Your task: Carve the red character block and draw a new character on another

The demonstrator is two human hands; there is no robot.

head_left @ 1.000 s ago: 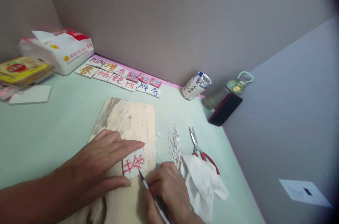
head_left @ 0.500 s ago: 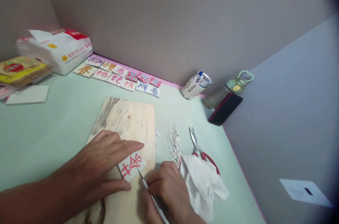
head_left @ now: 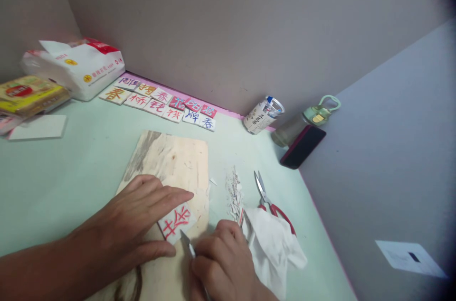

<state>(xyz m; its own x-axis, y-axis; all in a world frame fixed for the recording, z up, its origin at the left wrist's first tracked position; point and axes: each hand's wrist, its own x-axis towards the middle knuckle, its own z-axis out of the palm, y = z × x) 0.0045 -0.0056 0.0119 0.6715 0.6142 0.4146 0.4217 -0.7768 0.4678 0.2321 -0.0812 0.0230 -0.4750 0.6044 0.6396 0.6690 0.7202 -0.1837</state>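
A small white tile with a red carved character lies on a wooden board. My left hand holds the tile against the board, its thumb along the near edge and its fingers along the far edge. In my right hand is a craft knife, gripped like a pen; much of its handle is hidden by the fingers. The blade tip is at the tile's near right edge; whether it touches cannot be made out.
Scraps, a white cloth and red-handled scissors lie right of the board. Behind stand painted tiles, a can, a bottle and a phone. Far left are tissues and a yellow packet.
The knife tip has shifted slightly left and down along the tile, and my right hand has turned, showing the blade's flat more. My left hand and the tile stay in place.
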